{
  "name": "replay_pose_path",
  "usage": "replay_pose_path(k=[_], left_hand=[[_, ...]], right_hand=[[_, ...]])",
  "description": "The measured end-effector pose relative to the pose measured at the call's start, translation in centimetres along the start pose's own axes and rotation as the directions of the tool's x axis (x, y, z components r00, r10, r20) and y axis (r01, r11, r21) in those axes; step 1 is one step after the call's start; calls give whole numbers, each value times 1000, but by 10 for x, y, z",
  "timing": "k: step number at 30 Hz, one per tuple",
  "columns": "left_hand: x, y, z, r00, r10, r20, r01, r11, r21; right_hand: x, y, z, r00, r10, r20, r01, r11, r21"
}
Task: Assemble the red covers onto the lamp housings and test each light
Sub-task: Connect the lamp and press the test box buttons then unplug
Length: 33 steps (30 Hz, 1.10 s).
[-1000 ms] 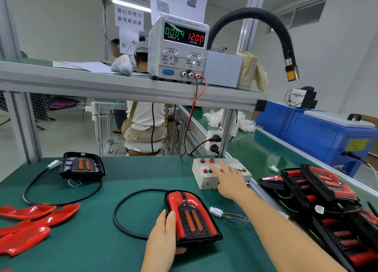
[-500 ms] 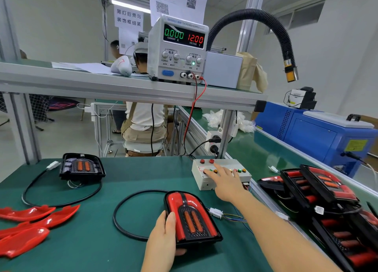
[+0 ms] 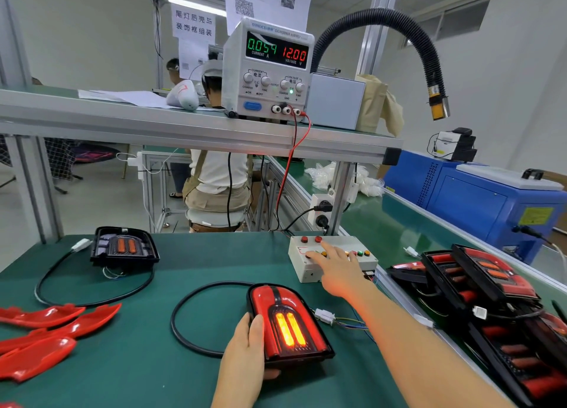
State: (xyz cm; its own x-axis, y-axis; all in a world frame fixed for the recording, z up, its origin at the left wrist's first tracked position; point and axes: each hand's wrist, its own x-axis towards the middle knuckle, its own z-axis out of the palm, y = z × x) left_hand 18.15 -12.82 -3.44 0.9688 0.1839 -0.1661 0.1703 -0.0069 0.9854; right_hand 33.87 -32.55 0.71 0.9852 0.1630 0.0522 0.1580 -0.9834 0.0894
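Workbench (image 3: 190,263): green mat across the foreground, bearing lamps, covers and a switch box.
Upper shelf (image 3: 122,122): aluminium-framed, above the bench, carrying a power supply and papers.
Blue machine (image 3: 478,205): far right, beyond the green conveyor.
Black hose (image 3: 383,19): corrugated, arched over the shelf, ending in a yellow tip pointing down.
Power supply (image 3: 267,73): on the shelf; green display reading 0.059, red display reading 12.00; red and black leads dropping from the front terminals.
Stacked lamps (image 3: 491,288): right edge of the bench, black frames with red covers, piled and overlapping.
Lit lamp (image 3: 287,328): centre front on the mat, red cover fitted, two bars glowing orange; black cable looping off to the left.
Bare housing (image 3: 124,248): back left of the mat, black, no cover, unlit.
Loose red covers (image 3: 46,331): left front edge, several lying side by side.
Switch box (image 3: 306,271): white, behind and right of the lit lamp, with coloured buttons on top.
Right hand (image 3: 339,269): resting on the switch box, fingers straight, forefinger on a button.
Left hand (image 3: 248,343): gripping the lit lamp's left edge, thumb on top.
White connector (image 3: 325,315): just right of the lit lamp, thin coloured wires trailing right.
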Motion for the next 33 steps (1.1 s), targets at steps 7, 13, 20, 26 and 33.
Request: replay_pose_path(k=[7,13,20,26,33], left_hand=[[1,-2,1,1000,-1,-31,1,1000,12],[1,-6,1,998,26,-48,-24,999,30],[3,-7,1,997,53,-60,-49,996,71],[1,-4,0,999,37,-39,-35,998,43],[-1,-2,0,999,11,-30,-10,999,32]], right_hand=[[1,4,7,1000,-13,-2,13,1000,16],[-6,22,16,999,4,-43,-1,998,60],[-17,61,21,955,271,-125,-246,952,183],[-17,85,21,947,320,-1,-313,926,211],[-11,85,13,953,286,96,-295,951,94]])
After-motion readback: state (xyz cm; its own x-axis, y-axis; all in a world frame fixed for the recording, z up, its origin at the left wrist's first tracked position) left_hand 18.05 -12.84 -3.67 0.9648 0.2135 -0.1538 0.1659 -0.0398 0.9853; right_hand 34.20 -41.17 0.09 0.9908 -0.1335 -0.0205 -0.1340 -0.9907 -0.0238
